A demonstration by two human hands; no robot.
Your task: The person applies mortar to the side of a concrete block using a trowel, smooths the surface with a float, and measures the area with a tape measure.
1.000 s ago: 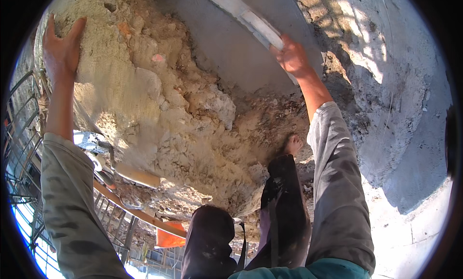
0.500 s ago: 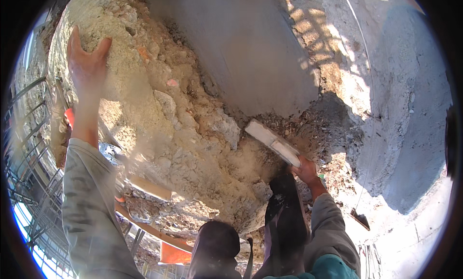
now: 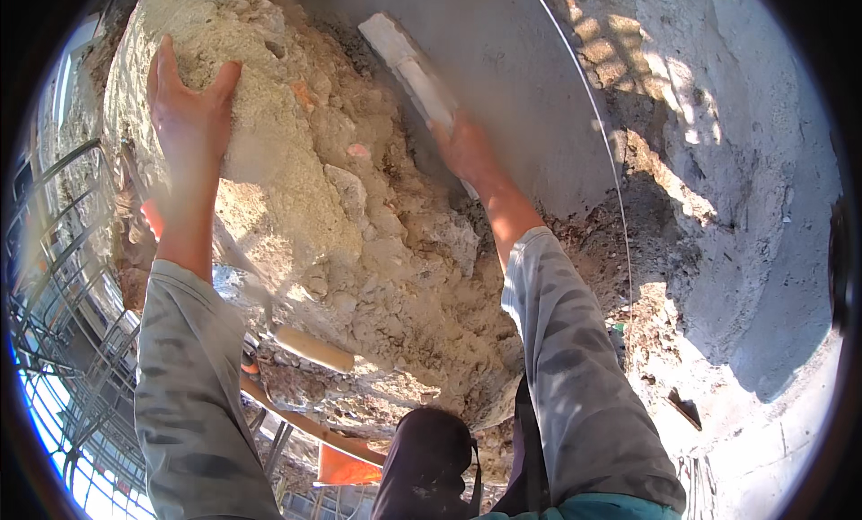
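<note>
My left hand (image 3: 190, 107) rests with fingers spread on a rough yellowish rock face (image 3: 296, 170). It holds nothing. My right hand (image 3: 469, 150) is closed around the back of a long, pale plastering float (image 3: 411, 69), whose grip is hidden beneath the fingers. The float lies slantwise over the left edge of a smooth grey cement surface (image 3: 516, 80), close beside the broken rock. Its underside is out of sight, so I cannot tell how fully it touches.
A taut white line (image 3: 600, 116) crosses on the right. Steel bars (image 3: 67, 215) stand at far left. A wooden-handled tool (image 3: 314, 348) lies below the rock, near an orange piece (image 3: 346, 466). Loose dirt (image 3: 597, 246) borders the cement, and a grey wall (image 3: 781, 251) curves at right.
My right hand has carried the float up and left, from the dirt at the cement's lower end onto its left side. The left hand keeps its place on the rock.
</note>
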